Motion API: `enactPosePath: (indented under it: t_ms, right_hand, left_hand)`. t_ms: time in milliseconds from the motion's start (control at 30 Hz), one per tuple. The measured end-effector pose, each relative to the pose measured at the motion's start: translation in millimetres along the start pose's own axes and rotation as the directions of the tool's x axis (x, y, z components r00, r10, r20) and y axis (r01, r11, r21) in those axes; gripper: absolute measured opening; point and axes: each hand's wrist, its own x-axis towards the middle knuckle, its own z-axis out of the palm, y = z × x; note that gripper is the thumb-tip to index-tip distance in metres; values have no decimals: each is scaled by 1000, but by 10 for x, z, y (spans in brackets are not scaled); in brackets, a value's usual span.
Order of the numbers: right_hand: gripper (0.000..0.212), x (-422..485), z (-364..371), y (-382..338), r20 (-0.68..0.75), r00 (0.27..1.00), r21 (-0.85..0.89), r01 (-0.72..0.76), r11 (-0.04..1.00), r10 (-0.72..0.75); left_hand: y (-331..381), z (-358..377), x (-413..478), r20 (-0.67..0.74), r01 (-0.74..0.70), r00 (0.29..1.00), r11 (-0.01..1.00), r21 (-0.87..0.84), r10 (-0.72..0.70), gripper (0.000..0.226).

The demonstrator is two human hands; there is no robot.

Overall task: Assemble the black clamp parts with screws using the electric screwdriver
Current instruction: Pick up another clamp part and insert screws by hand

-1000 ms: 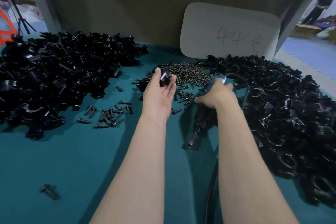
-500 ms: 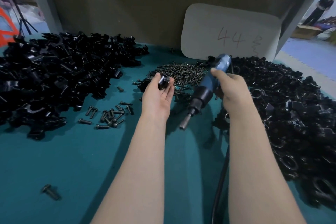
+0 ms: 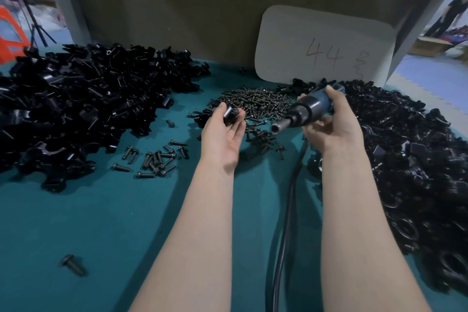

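Looking small, rigid and light, the clamp part [image 3: 231,115] is pinched at its sides by the left grip [image 3: 222,139] beside the screw pile [image 3: 258,101], the electric screwdriver [image 3: 307,109] wrapped at its barrel by the right grip [image 3: 334,129].

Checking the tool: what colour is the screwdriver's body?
The screwdriver body is blue; head view shows it best.

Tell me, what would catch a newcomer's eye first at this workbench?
A big heap of glossy black clamp parts fills the left of the teal table, and a second heap fills the right, with a pile of small dark screws between them at the back. In the middle, the right hand holds a blue electric screwdriver pointed towards the small black clamp piece pinched in the left hand.
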Motion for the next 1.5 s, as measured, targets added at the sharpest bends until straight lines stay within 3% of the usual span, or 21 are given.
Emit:
enactPosePath:
  t_ms: [300, 567, 767, 1000, 1133, 1200, 1367, 1500]
  right_hand:
    - [23, 102, -59, 78, -31, 999, -406, -33, 913, 22]
    - [23, 200, -71, 141, -6, 999, -692, 21, 721, -35]
    - [10, 244, -86, 183, 33, 999, -697, 49, 715, -37]
    - [25, 208, -51, 174, 16, 998, -667, 59, 743, -65]
    - [34, 160, -3, 137, -26, 997, -505, 47, 862, -70]
    - [34, 155, 7, 109, -58, 991, -390, 87, 917, -118]
    - [43, 167, 17, 89, -136, 935, -256, 287, 923, -329]
    - [59, 157, 23, 107, -167, 912, -188, 343, 920, -375]
  left_hand:
    - [3, -4, 1, -37, -3, 999, 1000, 10, 3, 21]
    - [-14, -8, 13, -42, -5, 999, 999, 33, 7, 14]
    - [-23, -5, 14, -42, -8, 999, 999, 41, 10, 13]
    - [-23, 12, 16, -50, -26, 998, 998, 50, 28, 24]
    - [-30, 29, 2, -69, -46, 996, 995, 83, 52, 36]
    - [-26, 31, 13, -102, -92, 989, 987, 131, 106, 35]
    - [-14, 23, 25, -183, -253, 920, 883, 395, 345, 8]
    - [-14, -8, 42, -180, -311, 874, 805, 505, 451, 22]
